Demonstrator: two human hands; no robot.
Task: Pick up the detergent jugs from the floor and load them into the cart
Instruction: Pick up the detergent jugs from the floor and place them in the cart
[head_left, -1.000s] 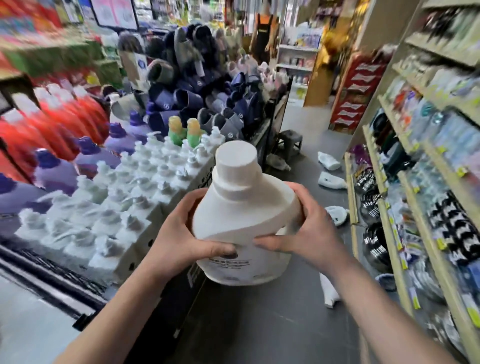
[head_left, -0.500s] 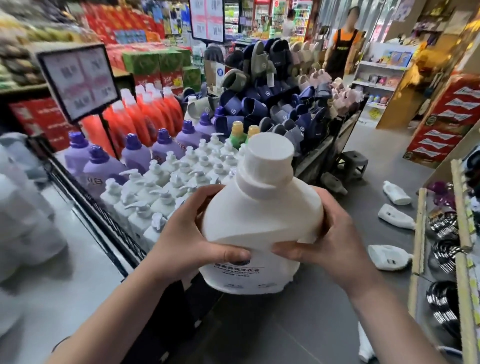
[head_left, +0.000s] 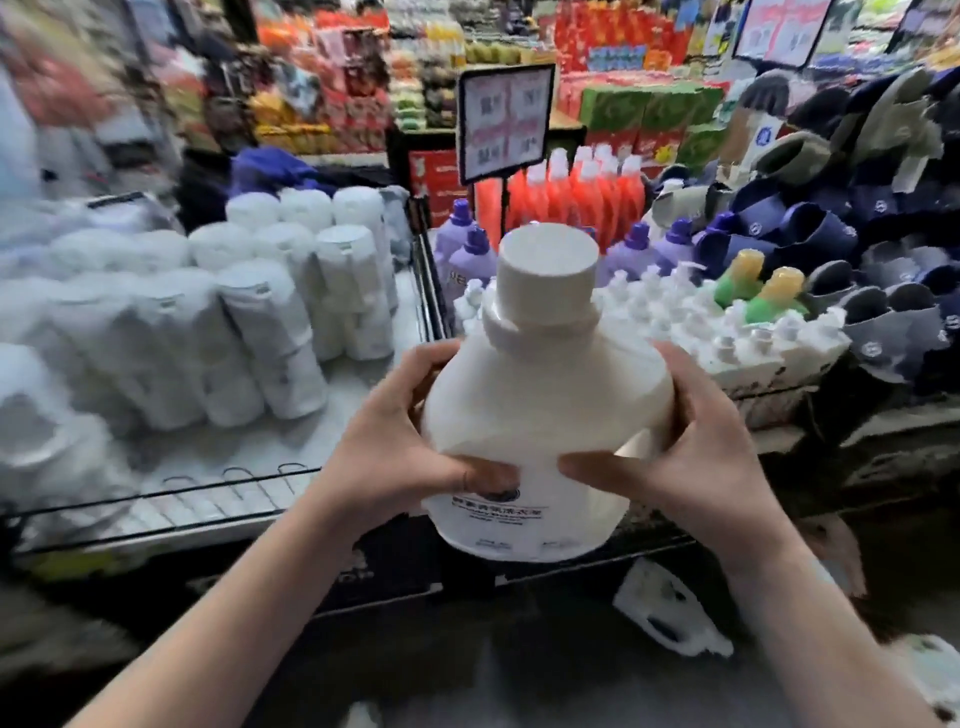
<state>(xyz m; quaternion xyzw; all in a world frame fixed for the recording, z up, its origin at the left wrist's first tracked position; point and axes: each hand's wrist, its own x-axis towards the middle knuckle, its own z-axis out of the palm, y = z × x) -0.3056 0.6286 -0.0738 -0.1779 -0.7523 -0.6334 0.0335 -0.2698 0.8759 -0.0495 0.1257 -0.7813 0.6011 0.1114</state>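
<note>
Clasping a white detergent jug (head_left: 545, 410) upright at frame centre, left hand (head_left: 395, 457) and right hand (head_left: 691, 457) each keep a firm grip on its sides, the cart (head_left: 218, 512) lower left, another jug (head_left: 670, 610) on the floor lower right.

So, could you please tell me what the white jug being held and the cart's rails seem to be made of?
The white jug looks like opaque moulded plastic with a matte to satin finish: smooth seamless shoulders, a soft sheen and a matching screw cap. The cart's rails look like thin dark metal bars, probably coated or painted, though blur leaves the finish open.
</note>
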